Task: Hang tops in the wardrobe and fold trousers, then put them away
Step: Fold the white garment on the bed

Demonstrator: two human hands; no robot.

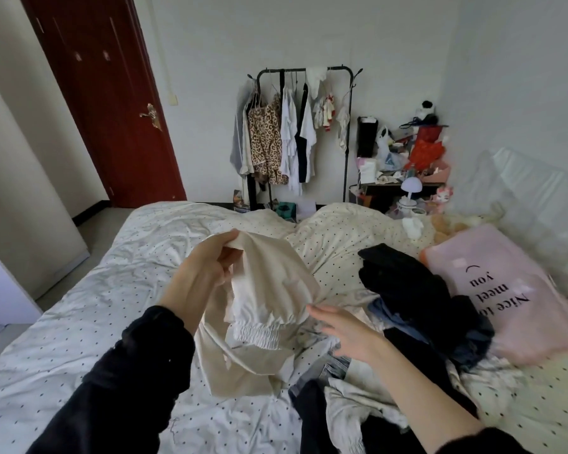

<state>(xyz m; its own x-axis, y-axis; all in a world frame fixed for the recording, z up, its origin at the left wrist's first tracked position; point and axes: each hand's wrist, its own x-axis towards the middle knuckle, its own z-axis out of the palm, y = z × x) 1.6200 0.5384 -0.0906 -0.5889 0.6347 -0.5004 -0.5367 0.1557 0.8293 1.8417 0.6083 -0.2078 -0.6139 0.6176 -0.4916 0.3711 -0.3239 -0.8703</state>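
Left hand [207,267] pinching cream garment [263,309] at top edge, holding it above bed [63,322]. Garment hanging lengthwise, smocked band pointing down. Right hand [345,332] reaching beside its lower edge, fingers loosely spread, holding nothing. Dark clothes pile [413,290] lying right.

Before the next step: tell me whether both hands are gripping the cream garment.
No: only the left hand grips the cream garment; the right hand is open beside it.

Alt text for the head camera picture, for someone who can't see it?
A person's left hand lifts a cream garment above a polka-dot bed, the open right hand reaching toward it. Dark clothes lie beside; a clothes rack stands behind.
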